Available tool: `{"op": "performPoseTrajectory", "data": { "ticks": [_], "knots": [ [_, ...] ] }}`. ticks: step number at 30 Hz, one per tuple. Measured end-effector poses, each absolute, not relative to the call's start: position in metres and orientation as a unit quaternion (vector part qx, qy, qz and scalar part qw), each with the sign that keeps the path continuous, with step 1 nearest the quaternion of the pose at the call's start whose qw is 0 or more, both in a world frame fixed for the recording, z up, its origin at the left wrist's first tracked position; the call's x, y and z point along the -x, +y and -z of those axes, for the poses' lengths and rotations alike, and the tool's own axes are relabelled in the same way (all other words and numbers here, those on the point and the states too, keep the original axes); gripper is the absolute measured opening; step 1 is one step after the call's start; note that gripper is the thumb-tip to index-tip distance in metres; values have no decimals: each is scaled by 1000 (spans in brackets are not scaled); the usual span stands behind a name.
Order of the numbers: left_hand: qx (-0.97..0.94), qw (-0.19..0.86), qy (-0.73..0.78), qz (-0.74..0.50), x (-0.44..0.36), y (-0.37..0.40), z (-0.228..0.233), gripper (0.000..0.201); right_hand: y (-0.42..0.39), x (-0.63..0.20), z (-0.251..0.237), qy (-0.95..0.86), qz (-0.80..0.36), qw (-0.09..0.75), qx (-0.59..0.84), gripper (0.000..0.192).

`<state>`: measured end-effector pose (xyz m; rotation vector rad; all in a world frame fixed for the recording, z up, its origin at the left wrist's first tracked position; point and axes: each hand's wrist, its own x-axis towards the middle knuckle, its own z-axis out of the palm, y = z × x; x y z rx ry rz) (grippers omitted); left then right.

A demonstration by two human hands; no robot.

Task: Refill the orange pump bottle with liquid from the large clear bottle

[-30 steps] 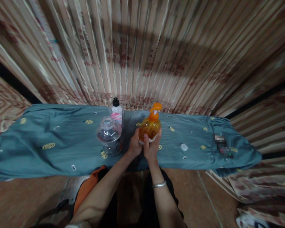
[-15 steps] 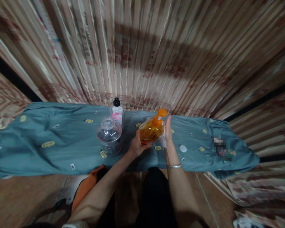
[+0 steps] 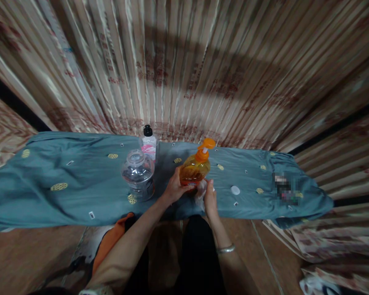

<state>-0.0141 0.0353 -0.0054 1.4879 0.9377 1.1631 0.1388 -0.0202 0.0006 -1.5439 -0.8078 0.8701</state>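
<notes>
My left hand (image 3: 174,189) is wrapped round the lower left side of an orange pump bottle (image 3: 196,167), which is tilted with its pump head toward the upper right. The amber liquid shows through its clear wall. My right hand (image 3: 210,200) grips a crumpled white tissue (image 3: 200,194) beside the bottle's lower right; whether the tissue touches the bottle I cannot tell. To the left of my hands stands a clear, wide plastic jar (image 3: 138,174) with an open top. Partly hidden behind it is a bottle with a black cap (image 3: 149,145) and a pink label.
A blue-green cloth (image 3: 89,180) with pineapple prints covers the long narrow table. A round white lid (image 3: 235,190) lies right of my hands. A pixelated patch (image 3: 285,189) blurs something at the right end. Striped curtains (image 3: 178,61) hang behind.
My right hand has moved down from beside the pump head to the bottle's lower right, bringing the tissue along. My left hand keeps its hold on the bottle.
</notes>
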Motion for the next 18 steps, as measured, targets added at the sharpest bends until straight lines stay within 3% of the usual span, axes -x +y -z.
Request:
{"op": "performPoseTrajectory", "data": {
  "ticks": [5, 9, 13, 18],
  "knots": [
    [-600, 472, 436, -476, 13, 32, -4, 72, -32, -148, -4, -456, -270, 502, 683, 82],
    [-584, 456, 467, -484, 12, 30, -9, 69, -30, -150, -4, -544, -272, 402, 685, 87],
    [-569, 448, 484, -491, 12, 32, -13, 68, -35, -164, -15, -590, -240, 333, 695, 75],
    [-558, 435, 491, -508, 13, 37, -16, 71, -33, -170, -42, -574, -138, 367, 719, 77]
  ]
}}
